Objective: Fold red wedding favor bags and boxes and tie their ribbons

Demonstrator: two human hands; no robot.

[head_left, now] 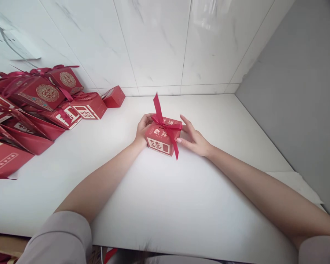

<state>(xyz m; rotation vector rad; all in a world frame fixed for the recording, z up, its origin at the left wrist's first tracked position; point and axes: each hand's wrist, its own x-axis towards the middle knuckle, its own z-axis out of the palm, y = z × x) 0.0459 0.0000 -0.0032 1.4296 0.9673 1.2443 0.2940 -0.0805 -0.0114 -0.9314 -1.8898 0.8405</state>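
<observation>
A small red gift box (158,141) with white lettering sits on the white table in front of me. Dark pink ribbon (168,126) crosses its top, one end standing up and another hanging over the front corner. My left hand (143,128) is wrapped round the box's left side, its fingertips partly hidden behind it. On the right side, my right hand (194,138) has thumb and fingers spread apart. Its thumb tip is close to the box's right edge; whether it touches, I cannot tell.
Several red gift boxes (48,91) with ribbons are piled at the left against the tiled wall (159,44). Red bags (9,157) lie in front of them. White paper (294,183) lies at the right, near a grey panel (297,91).
</observation>
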